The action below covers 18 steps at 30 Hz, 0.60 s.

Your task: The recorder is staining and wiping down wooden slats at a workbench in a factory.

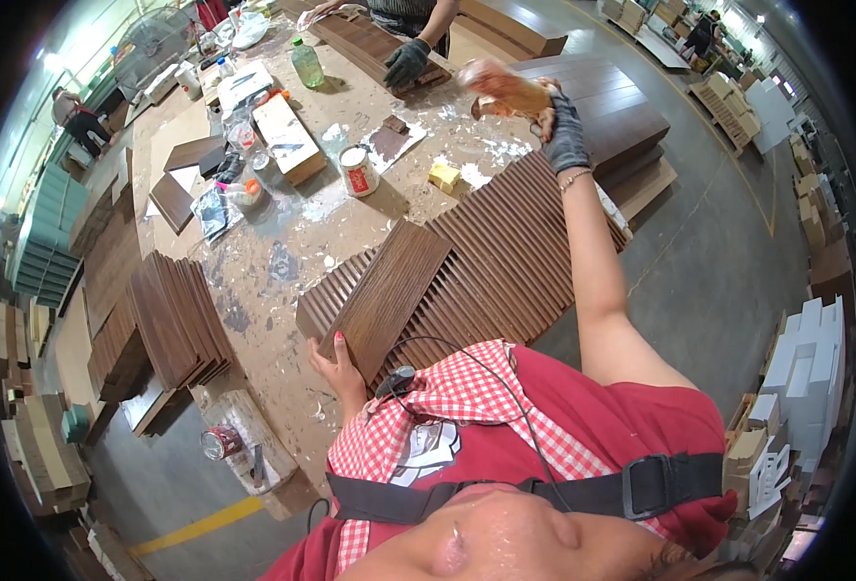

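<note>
My bare left hand (pixel 339 366) grips the near end of a brown wood-grain board (pixel 389 290), its thumb over the edge. That board lies slantwise on a long row of narrow dark-brown boards (pixel 505 257) packed side by side on the worktable. Raised at the right, my gloved right hand (pixel 561 131) is closed round a crumpled, reddish-brown stained rag (pixel 507 90). The rag's far end is smeared by motion and hangs above the table, apart from the boards.
On the worktable (pixel 253 281) stand a tin can (pixel 358 171), a yellow sponge (pixel 444 176), a green bottle (pixel 307 64) and a wooden block (pixel 288 141). Stacked boards (pixel 178 324) lie at left, dark panels (pixel 607 102) at right. A co-worker's gloved hand (pixel 406 64) rests on boards opposite.
</note>
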{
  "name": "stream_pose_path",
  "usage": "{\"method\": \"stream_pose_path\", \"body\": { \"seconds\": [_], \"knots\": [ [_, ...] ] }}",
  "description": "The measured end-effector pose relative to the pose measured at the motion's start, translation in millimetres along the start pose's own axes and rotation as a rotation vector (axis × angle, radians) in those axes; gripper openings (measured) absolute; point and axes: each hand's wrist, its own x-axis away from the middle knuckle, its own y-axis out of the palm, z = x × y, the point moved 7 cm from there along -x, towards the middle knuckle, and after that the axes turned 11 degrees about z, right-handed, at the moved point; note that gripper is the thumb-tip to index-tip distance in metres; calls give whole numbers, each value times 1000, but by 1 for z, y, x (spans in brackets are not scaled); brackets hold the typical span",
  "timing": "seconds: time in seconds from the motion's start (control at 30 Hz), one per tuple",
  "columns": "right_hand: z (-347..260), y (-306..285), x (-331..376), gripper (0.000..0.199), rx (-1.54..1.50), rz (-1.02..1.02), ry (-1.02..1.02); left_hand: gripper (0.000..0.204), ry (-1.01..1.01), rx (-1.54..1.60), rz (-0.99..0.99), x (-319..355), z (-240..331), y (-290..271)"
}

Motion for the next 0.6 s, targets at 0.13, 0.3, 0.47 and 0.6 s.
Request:
{"method": "stream_pose_path", "body": {
  "seconds": [0.13, 0.3, 0.47, 0.6],
  "knots": [
    [15, 30, -12, 17, 558, 57, -207, 74, 16, -20, -8, 3, 3, -2],
    [62, 75, -36, 26, 1573, -78, -789, 73, 31, 14, 3, 7, 10, -3],
    [110, 65, -54, 23, 1862, -92, -606, 71, 43, -19, 22, 9, 13, -7],
    [116, 67, -55, 25, 1909, -137, -573, 71, 13, -6, 36, 13, 14, -7]
  ]
}}
